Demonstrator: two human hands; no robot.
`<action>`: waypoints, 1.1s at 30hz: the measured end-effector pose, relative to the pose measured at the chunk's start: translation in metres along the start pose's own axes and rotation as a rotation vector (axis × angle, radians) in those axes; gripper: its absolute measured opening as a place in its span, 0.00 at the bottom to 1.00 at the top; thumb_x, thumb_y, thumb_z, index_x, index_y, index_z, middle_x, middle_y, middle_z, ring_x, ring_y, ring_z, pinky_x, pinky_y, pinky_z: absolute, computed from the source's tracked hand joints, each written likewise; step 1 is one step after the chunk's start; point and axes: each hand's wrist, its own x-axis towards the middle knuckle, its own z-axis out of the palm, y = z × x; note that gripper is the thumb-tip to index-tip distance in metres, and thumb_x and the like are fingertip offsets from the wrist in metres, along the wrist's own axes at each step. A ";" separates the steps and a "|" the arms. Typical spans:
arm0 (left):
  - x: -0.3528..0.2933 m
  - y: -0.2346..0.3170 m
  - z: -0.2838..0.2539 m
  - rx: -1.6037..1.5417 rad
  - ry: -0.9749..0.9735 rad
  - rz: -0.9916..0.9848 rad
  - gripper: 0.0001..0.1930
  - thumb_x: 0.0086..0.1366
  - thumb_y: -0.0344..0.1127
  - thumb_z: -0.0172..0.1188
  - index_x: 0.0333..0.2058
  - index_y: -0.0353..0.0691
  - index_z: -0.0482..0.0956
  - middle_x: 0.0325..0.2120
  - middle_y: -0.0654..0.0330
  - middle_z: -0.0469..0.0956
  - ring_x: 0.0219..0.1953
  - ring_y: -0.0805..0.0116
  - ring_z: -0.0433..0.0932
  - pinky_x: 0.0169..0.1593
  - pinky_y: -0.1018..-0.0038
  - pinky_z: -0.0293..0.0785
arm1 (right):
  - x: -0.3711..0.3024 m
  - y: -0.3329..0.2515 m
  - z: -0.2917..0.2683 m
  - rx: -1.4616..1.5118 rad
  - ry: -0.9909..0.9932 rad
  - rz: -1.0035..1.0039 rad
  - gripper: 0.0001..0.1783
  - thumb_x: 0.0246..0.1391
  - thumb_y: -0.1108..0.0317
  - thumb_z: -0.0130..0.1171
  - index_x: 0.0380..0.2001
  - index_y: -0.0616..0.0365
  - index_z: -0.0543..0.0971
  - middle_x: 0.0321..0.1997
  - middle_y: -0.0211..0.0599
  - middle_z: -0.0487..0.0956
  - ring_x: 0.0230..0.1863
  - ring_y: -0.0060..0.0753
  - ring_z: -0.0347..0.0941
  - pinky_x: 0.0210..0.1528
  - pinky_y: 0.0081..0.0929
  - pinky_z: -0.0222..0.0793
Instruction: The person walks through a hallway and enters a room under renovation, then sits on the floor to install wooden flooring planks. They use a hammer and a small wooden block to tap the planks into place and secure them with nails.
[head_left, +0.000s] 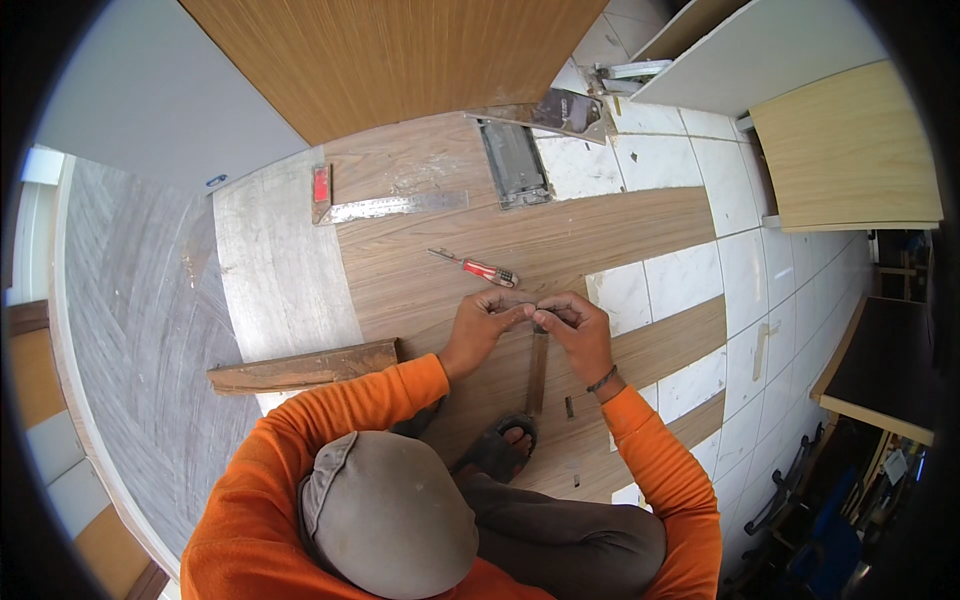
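My left hand [478, 328] and my right hand [582, 332] meet in front of me, low over the wood-look floor planks [420, 285]. The fingers of both are closed in a pinch, thumbs almost touching. Whatever sits between the fingertips is too small to make out. Just beyond the hands lies a screwdriver [488, 271] with a red and dark handle, its shaft pointing left. A narrow brown strip [538, 375] runs from below my fingers toward my sandalled foot [505, 448]; I cannot tell whether I touch it.
A try square [395, 204] with a red-marked stock, a dark grey tray [515, 165] and a handsaw [575, 112] lie farther off. Left of me is a wooden block [305, 367]. Cabinet panels [390, 60] stand ahead, white tiles [740, 270] and a desk [885, 360] to the right.
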 end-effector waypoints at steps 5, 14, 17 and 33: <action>0.001 0.006 -0.003 -0.232 -0.050 -0.166 0.11 0.70 0.28 0.63 0.48 0.31 0.83 0.44 0.56 0.85 0.46 0.71 0.83 0.53 0.74 0.82 | 0.003 -0.003 -0.003 -0.008 -0.023 0.035 0.09 0.61 0.73 0.67 0.43 0.65 0.82 0.40 0.35 0.86 0.41 0.21 0.82 0.45 0.20 0.77; 0.001 0.004 -0.011 -0.365 -0.127 -0.275 0.12 0.69 0.28 0.64 0.48 0.30 0.83 0.46 0.55 0.84 0.48 0.69 0.83 0.57 0.72 0.81 | 0.000 -0.004 0.005 -0.325 -0.008 -0.194 0.10 0.56 0.74 0.68 0.42 0.62 0.82 0.38 0.35 0.85 0.39 0.26 0.84 0.39 0.23 0.80; 0.001 0.002 -0.013 -0.366 -0.153 -0.283 0.11 0.69 0.28 0.64 0.48 0.31 0.83 0.46 0.55 0.84 0.48 0.68 0.83 0.57 0.72 0.80 | -0.002 -0.004 0.007 -0.298 0.010 -0.176 0.09 0.56 0.75 0.67 0.41 0.63 0.81 0.37 0.35 0.86 0.38 0.24 0.84 0.39 0.23 0.80; 0.002 0.012 -0.016 -0.314 -0.261 -0.288 0.11 0.70 0.25 0.62 0.50 0.33 0.80 0.47 0.54 0.83 0.50 0.64 0.84 0.59 0.68 0.82 | -0.001 -0.008 -0.002 0.228 -0.112 0.170 0.07 0.63 0.70 0.63 0.42 0.60 0.80 0.34 0.28 0.81 0.35 0.16 0.76 0.37 0.17 0.71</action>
